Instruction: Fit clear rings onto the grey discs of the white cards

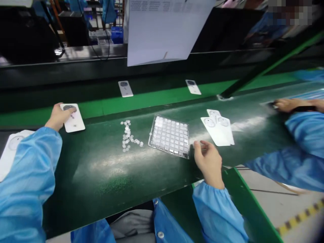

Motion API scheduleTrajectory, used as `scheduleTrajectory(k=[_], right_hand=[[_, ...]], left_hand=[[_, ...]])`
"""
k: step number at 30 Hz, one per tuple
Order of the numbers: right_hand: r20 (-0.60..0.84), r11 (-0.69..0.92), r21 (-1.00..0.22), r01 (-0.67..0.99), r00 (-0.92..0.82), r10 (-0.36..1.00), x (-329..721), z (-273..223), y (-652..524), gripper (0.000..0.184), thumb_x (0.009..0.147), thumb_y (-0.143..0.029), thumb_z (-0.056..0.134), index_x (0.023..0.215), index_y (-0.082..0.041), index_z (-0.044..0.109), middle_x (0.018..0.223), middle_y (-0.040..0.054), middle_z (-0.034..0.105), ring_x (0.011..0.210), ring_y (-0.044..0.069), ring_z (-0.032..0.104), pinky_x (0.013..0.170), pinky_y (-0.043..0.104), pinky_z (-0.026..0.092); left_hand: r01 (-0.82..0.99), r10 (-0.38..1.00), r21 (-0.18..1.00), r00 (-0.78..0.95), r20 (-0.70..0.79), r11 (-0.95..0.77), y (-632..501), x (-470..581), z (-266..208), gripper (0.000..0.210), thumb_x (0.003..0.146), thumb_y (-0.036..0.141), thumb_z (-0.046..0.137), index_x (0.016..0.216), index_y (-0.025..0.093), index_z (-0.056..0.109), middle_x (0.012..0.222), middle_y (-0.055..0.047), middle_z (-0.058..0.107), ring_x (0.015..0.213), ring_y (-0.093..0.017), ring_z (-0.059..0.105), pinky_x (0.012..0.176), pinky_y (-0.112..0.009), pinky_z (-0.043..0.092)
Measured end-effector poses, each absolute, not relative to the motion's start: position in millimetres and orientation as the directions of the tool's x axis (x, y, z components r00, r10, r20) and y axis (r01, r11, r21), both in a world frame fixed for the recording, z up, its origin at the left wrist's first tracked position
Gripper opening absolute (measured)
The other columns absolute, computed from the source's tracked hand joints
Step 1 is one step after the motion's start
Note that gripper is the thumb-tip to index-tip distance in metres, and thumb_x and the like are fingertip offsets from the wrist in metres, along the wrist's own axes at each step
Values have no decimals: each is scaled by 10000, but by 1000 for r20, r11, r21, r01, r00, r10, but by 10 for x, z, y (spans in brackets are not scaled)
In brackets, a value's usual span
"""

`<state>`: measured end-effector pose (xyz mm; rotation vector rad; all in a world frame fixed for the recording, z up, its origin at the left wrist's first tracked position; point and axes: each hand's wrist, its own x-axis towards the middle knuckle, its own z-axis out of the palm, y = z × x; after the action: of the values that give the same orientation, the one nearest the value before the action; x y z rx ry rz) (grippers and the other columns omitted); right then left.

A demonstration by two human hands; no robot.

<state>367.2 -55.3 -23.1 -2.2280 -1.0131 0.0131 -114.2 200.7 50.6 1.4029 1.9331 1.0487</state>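
Observation:
My left hand (58, 117) grips a white rectangular panel (75, 122) with a dark round patch, its thumb over the front face. Just right of the clear compartment tray (170, 135) is my right hand (209, 162), fingers curled and thumb beside them; nothing shows between them. The tray holds rows of small pale pieces. Left of it several small clear round pieces (127, 135) lie scattered on the green bench (106, 175). Beyond my right hand, a few more white panels (218, 131) overlap in a small fan.
More white panels lie at the far left (12, 148); one panel (125, 89) and another (193, 87) rest on the green strip behind. A co-worker's hand (288, 104) is at the right. A green post (243, 81) rises there, and a paper sheet (167, 33) hangs ahead.

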Motion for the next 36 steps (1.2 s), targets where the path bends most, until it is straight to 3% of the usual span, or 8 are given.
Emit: scheduleTrajectory(k=[5, 8, 10, 20, 25, 29, 32, 36], right_hand=[[105, -494, -586, 642, 665, 739, 3900, -361, -446, 638, 819, -739, 524, 894, -156, 774, 698, 119, 725, 619, 260, 644, 661, 378, 482], [108, -484, -578, 658, 649, 754, 3890, -365, -387, 599, 808, -709, 537, 858, -167, 789, 699, 119, 739, 615, 265, 650, 634, 367, 469], [105, -484, -585, 651, 652, 751, 3925, -362, -359, 557, 794, -662, 549, 825, -160, 789, 717, 134, 750, 648, 282, 671, 643, 371, 476], [55, -475, -639, 605, 652, 756, 4145, -328, -336, 449, 729, -522, 577, 799, -130, 784, 701, 142, 757, 678, 298, 704, 655, 359, 497], [57, -481, -633, 607, 656, 752, 3941, -329, -275, 464, 736, -562, 596, 846, -162, 805, 718, 126, 758, 673, 301, 676, 617, 357, 449], [82, -475, -620, 624, 654, 752, 3675, -320, -180, 470, 792, -573, 563, 871, -184, 814, 763, 124, 765, 701, 296, 669, 598, 339, 410], [103, -491, -608, 624, 675, 730, 3560, -343, -162, 469, 838, -544, 517, 875, -185, 816, 729, 122, 752, 667, 286, 643, 588, 340, 382], [123, -481, -633, 607, 692, 711, 3574, -405, -173, 447, 872, -498, 484, 888, -200, 817, 675, 102, 721, 620, 258, 592, 581, 333, 364]], left_hand=[[771, 882, 507, 145, 449, -385, 1933, -455, 533, 532, 923, 404, 585, 1388, 150, 552, 1407, -116, 619, 1396, -388, 439, 1134, -629, 308], [668, 788, 418, 508, 348, -615, 1465, 298, 336, 284, 889, 250, 607, 1147, 226, 723, 1224, -24, 743, 1169, -229, 649, 1065, -429, 426], [602, 687, 340, 681, 253, -722, 1175, 721, 173, 239, 937, 188, 543, 1055, 210, 750, 1181, -46, 763, 1151, -246, 662, 1065, -478, 369], [543, 555, 121, 789, 264, -831, 732, 1102, -84, 306, 1038, 197, 444, 1244, 186, 671, 1325, -95, 697, 1255, -273, 602, 961, -482, 346], [630, 621, 41, 749, 230, -776, 613, 636, 80, 295, 1043, 241, 447, 1058, 176, 734, 1219, -103, 741, 1193, -291, 630, 988, -518, 322], [761, 767, 130, 603, 219, -635, 1003, 361, 314, 310, 1014, 286, 486, 872, 217, 753, 1126, -63, 768, 1072, -267, 666, 979, -496, 350], [895, 905, 183, 369, 210, -407, 1567, 226, 463, 292, 992, 310, 491, 1114, 225, 742, 1263, -105, 716, 1198, -314, 618, 1058, -517, 356], [952, 964, 153, -263, -30, 265, 2105, -183, 464, 789, 927, 510, 564, 1584, 128, 354, 1597, -303, 345, 1445, -540, 330, 1079, -725, 292]])
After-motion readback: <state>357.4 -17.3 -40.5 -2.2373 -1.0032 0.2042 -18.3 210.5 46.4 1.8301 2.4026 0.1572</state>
